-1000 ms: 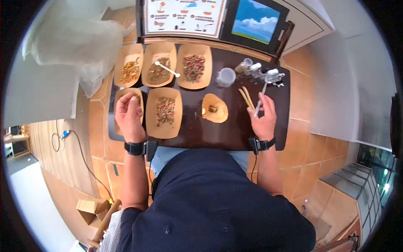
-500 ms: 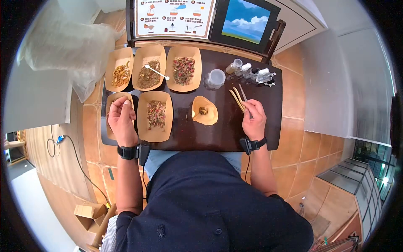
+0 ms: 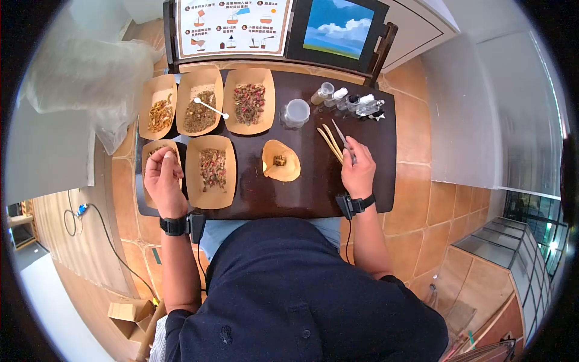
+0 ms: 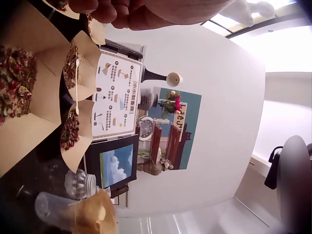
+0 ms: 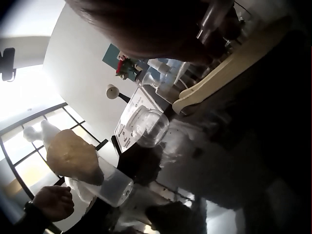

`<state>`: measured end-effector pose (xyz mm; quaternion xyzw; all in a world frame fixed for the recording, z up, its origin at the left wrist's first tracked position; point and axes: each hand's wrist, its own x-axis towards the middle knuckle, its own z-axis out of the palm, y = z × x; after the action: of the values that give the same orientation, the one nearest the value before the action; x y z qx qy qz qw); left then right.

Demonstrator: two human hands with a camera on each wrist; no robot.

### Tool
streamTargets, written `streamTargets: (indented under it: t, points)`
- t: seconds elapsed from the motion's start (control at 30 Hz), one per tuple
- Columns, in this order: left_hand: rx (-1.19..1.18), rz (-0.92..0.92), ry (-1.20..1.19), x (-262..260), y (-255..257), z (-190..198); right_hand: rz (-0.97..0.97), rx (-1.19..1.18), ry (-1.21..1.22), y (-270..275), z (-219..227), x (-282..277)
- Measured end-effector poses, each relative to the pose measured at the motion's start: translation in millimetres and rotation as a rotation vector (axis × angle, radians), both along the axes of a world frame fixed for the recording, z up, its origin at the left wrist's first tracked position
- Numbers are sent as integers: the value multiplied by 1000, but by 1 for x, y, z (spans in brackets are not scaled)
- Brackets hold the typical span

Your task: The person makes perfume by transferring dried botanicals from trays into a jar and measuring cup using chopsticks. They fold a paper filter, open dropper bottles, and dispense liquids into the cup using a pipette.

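Note:
In the head view my left hand (image 3: 164, 184) hovers over the lower-left paper tray (image 3: 148, 194), fingers loosely curled and thumb near them; nothing shows in its grasp. The left wrist view has its curled fingers (image 4: 105, 10) along the top edge. My right hand (image 3: 360, 170) holds a thin clear dropper (image 3: 339, 131), low beside two pale wooden sticks (image 3: 329, 143). Those sticks (image 5: 219, 73) lie close under that hand in the right wrist view. Left of it, a brown paper filter (image 3: 291, 169) with dark bits inside sits on a clear cup (image 5: 114, 184).
Paper trays with dried plant pieces (image 3: 249, 102) fill the table's left side, a white spoon (image 3: 211, 108) across one. Behind the filter stand a clear jar (image 3: 296, 113) and several small bottles (image 3: 356, 102). An instruction sheet (image 3: 232, 27) and a framed picture (image 3: 338, 29) stand at the back.
The dropper in my right hand has come down and left, from near the bottles to beside the sticks. My left hand has stayed over its tray. The whole head view has shifted.

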<state>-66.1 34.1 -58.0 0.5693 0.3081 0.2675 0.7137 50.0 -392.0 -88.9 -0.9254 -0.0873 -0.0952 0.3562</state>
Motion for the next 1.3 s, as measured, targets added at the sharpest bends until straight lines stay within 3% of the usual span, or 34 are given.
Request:
streamTargets:
  t: [0.07,0.37,0.57,0.9,1.1,1.2,1.3]
  points:
    - [6,-8,6,0,0,0,-2,-40,-93,0,3,0]
    - [4,-1,7,0,0,-3,-114,-109,-13,-18,-11,7]
    - [15,-54,14,0,-7,4,-71,-121,-113,-12,-12,4]
    - [34,-435,1,41,-83,36,-34,-81,-141,7,18,-6]
    - [328,-632,214,54,-113,41,48,-159,-40,5,15,-15]
    - [389,-771,337,55,-112,46,36,-180,24,6,7,-17]
    - [332,-770,366,55,-113,40,28,-198,65,5,3,-16]
